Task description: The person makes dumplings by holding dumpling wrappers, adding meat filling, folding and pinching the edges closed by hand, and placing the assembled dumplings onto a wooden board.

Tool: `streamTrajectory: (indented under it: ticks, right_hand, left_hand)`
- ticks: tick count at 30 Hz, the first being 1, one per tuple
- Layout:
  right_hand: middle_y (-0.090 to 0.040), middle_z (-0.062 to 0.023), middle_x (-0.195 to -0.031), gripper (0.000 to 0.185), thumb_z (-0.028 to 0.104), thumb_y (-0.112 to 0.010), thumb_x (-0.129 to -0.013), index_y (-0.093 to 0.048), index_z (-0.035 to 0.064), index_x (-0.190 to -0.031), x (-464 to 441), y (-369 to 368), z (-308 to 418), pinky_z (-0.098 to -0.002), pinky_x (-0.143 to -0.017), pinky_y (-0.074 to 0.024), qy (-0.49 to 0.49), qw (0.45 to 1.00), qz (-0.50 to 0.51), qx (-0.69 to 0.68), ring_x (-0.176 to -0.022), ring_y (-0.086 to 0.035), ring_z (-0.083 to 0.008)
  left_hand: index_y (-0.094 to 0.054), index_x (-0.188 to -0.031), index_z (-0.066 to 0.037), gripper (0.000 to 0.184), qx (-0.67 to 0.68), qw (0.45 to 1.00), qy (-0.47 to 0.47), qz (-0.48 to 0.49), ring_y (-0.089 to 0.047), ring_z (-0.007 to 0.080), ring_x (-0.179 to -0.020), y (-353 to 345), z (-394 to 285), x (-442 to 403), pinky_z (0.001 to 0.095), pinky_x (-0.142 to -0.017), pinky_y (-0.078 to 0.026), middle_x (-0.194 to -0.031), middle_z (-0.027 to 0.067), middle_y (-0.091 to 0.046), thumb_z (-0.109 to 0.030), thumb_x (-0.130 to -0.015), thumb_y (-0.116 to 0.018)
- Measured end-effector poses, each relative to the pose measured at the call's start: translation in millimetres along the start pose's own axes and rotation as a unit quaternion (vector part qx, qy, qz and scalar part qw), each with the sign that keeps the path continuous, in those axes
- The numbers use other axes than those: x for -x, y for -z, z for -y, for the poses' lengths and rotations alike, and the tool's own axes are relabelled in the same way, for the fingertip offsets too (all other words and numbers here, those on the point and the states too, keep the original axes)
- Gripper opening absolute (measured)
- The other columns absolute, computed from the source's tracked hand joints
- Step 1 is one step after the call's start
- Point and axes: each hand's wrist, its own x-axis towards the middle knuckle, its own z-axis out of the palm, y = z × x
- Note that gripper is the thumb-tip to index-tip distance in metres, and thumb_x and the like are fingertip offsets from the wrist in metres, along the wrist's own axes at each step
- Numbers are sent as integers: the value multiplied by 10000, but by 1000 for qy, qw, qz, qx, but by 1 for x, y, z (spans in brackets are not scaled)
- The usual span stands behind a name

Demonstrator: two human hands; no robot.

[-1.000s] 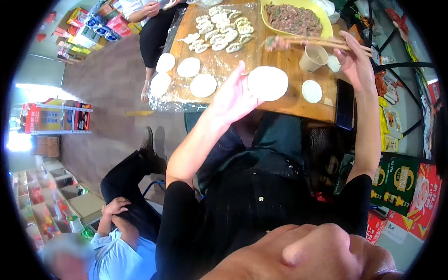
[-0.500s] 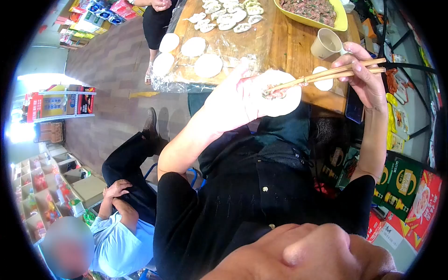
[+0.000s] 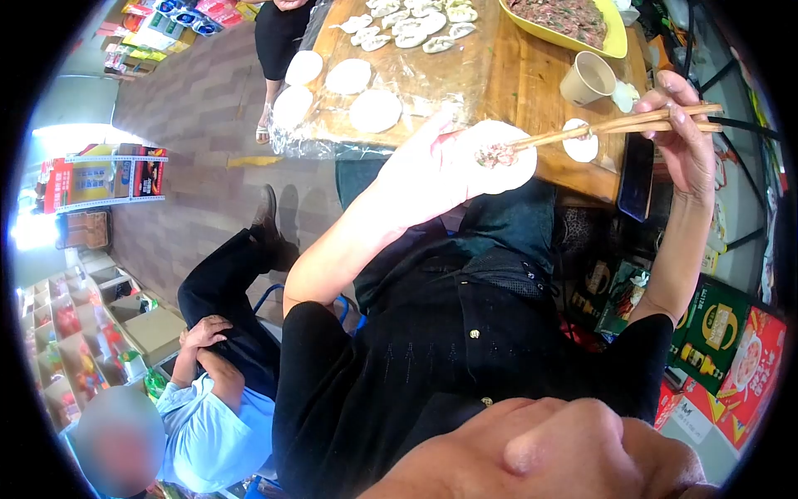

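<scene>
A round dumpling wrapper (image 3: 514,176) lies across the palm and fingers of my left hand (image 3: 420,179), which holds it up in front of the table edge. Pinkish minced filling (image 3: 496,155) sits on the wrapper. In my right hand (image 3: 688,145) is a pair of wooden chopsticks (image 3: 619,125), their tips at the filling. A single wrapper (image 3: 580,148) rests on the table beneath the chopsticks. Beyond it stands a paper cup (image 3: 588,79). At the far side is a yellow bowl (image 3: 616,43) of minced meat filling.
Folded dumplings (image 3: 409,33) and several flat wrappers (image 3: 375,111) lie on the plastic-covered part of the wooden table (image 3: 490,75). A dark phone (image 3: 636,179) is at the right edge. One person (image 3: 220,432) sits at left; another stands beyond the table. Shelves and boxes surround us.
My right hand and the chopsticks have shifted right, their tips sliding toward the wrapper's right side. The filling looks more gathered. My left hand stays nearly still.
</scene>
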Motion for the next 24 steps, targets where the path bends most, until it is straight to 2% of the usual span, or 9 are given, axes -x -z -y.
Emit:
streamTrajectory:
  ticks: [5,8,11,17,18,19,21,22,24]
  right_hand:
    - [-668,-203,-1015,266,194,-596,-935,-598,-20,-1092,-4,-15,-9,-276,-743,-583,-42,998,-11,40,-903,-676,-214]
    - [-667,-203,-1012,251,194,-594,-937,-611,-21,-1064,-6,-18,-12,-278,-742,-581,-70,996,12,46,-883,-675,-219]
    - [-666,-205,-1010,252,208,-606,-933,-620,-22,-1035,-7,-22,-9,-277,-740,-578,-35,999,8,38,-885,-670,-210]
    - [-664,-196,-1023,261,203,-586,-942,-614,-30,-1057,-6,-17,-17,-272,-731,-575,-56,997,5,60,-876,-663,-199]
    - [-664,-196,-1023,261,203,-586,-942,-614,-30,-1057,-6,-12,-17,-272,-731,-575,-56,997,5,60,-876,-663,-199]
    - [-663,-191,-1026,272,209,-571,-952,-606,-32,-1076,-7,-7,-15,-266,-730,-571,-32,999,-15,39,-872,-656,-189]
    - [-660,-180,-1035,287,201,-505,-988,-585,-40,-1123,-9,4,-12,-259,-737,-560,17,998,-64,-12,-857,-635,-167]
    - [-650,-199,-1095,296,175,-474,-1002,-571,-49,-1170,-14,17,-10,-267,-811,-559,48,994,-59,-78,-937,-643,-184]
    - [-623,-217,-1179,315,160,-470,-1004,-554,-55,-1219,-23,32,-8,-291,-905,-540,97,969,-223,-49,-1035,-635,-212]
  left_hand:
    - [-428,-1328,105,661,-71,996,-5,-50,-535,334,-1230,-8,1,-1,466,-1091,-385,-1295,227,-560,-455,-1038,-230]
    - [-426,-1330,97,653,-56,998,13,-6,-548,328,-1216,-3,1,-3,459,-1065,-419,-1290,222,-563,-452,-1040,-224]
    - [-431,-1327,89,649,-79,994,-11,-70,-568,321,-1193,1,3,-5,451,-1033,-456,-1282,218,-569,-451,-1042,-211]
    - [-456,-1300,81,620,-43,998,-13,-42,-585,310,-1173,10,1,-3,443,-1021,-470,-1243,213,-594,-434,-1047,-219]
    - [-462,-1294,80,612,-13,1000,-2,-1,-582,310,-1177,13,0,-3,445,-1024,-466,-1240,214,-595,-430,-1047,-230]
    - [-467,-1289,79,605,18,999,8,41,-579,310,-1181,16,0,-3,448,-1027,-462,-1237,215,-596,-427,-1047,-240]
    - [-469,-1290,79,599,33,999,9,22,-574,313,-1185,16,0,-3,450,-1034,-454,-1243,218,-592,-424,-1046,-253]
    - [-470,-1290,80,593,46,999,10,4,-569,316,-1190,14,1,-3,452,-1041,-445,-1248,221,-588,-421,-1045,-266]
    - [-466,-1297,82,592,37,999,8,-2,-565,319,-1194,13,2,-4,450,-1046,-439,-1256,222,-584,-420,-1043,-279]
